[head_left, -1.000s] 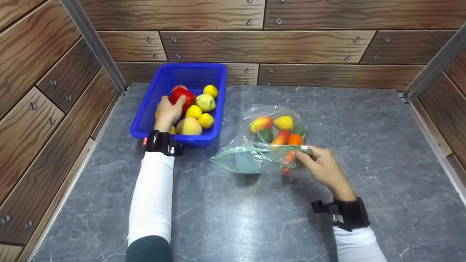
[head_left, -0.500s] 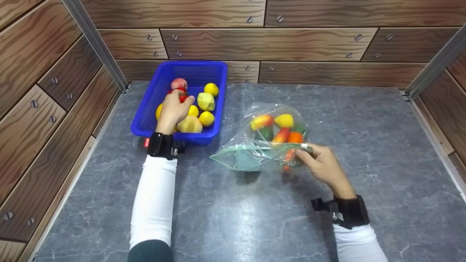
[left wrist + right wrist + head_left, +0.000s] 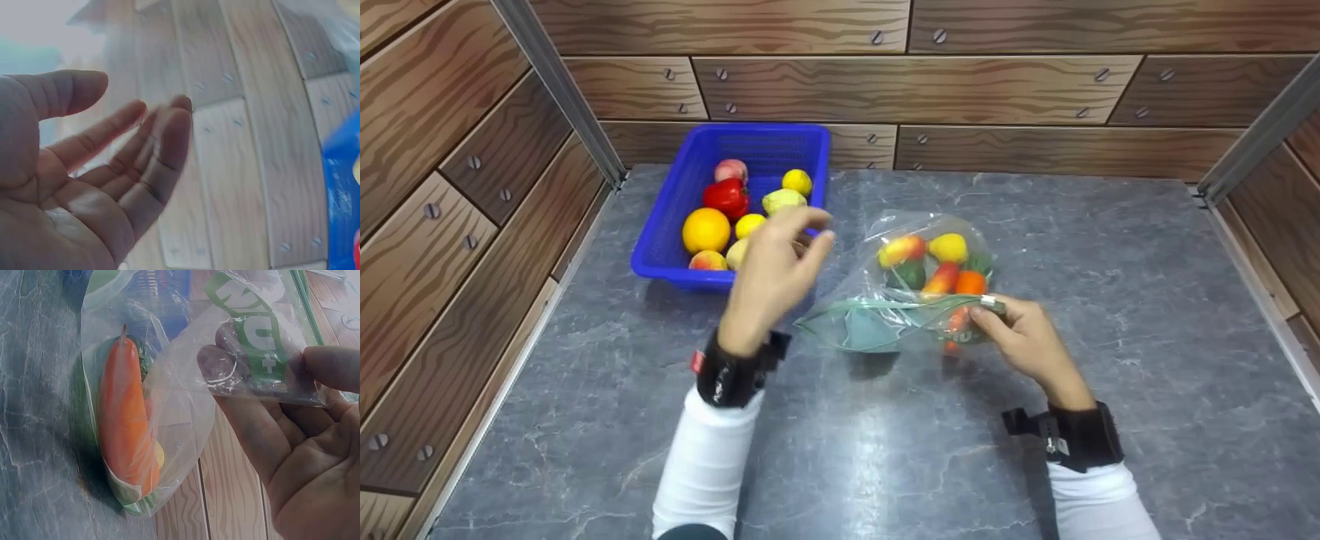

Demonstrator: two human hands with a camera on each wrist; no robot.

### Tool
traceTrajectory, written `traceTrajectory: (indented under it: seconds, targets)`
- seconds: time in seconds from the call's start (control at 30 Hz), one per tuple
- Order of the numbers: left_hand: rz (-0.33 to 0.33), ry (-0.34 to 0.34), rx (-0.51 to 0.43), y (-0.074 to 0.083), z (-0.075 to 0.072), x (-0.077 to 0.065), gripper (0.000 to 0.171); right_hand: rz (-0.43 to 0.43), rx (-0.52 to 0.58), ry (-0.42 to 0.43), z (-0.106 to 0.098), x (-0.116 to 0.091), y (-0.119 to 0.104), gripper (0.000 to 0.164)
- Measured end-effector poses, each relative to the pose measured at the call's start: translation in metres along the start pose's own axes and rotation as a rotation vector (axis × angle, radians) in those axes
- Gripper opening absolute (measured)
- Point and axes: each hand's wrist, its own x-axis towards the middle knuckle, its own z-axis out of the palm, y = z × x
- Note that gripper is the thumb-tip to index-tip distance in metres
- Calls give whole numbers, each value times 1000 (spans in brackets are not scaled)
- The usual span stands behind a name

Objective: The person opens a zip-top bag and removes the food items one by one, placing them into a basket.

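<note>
My left hand [image 3: 772, 274] is raised over the near right corner of the blue basket [image 3: 641, 251], fingers loosely bent. In the left wrist view nothing lies between thumb and fingers. Inside the basket are a red bell pepper [image 3: 727, 198], an orange [image 3: 706, 230], a peach [image 3: 708, 260] and several yellow fruits, partly hidden by the hand. My right hand [image 3: 1027, 345] pinches the zip edge of a clear zip bag [image 3: 870, 330] between thumb and fingers. The bag's mouth gapes to the left. Through its plastic show a carrot [image 3: 121, 410], a yellow pear [image 3: 948, 247] and other produce.
A grey marbled tabletop [image 3: 900, 457] lies under everything. Wood-patterned panels [image 3: 915, 90] wall off the back and both sides, with a metal corner post [image 3: 559, 82] at the left. The basket stands at the back left, near the panels.
My left hand has let go of the red bell pepper, which stays in the basket, and moved right and toward me. The right hand keeps its hold on the zip bag.
</note>
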Motion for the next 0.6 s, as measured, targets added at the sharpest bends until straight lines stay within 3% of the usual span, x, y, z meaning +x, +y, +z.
traceTrajectory:
  seconds: [0.13,0.3,0.47,0.6]
  targets:
    - [138,-18,-49,20,14,-15,14,2,20,4,-1,0,1,12]
    - [244,-113,-78,36,29,-29,10,10,1,6,-1,0,0,11]
    - [307,-220,-69,41,38,-38,9,9,-13,9,0,0,0,11]
    - [307,-302,-39,40,41,-40,11,4,-1,5,0,1,0,12]
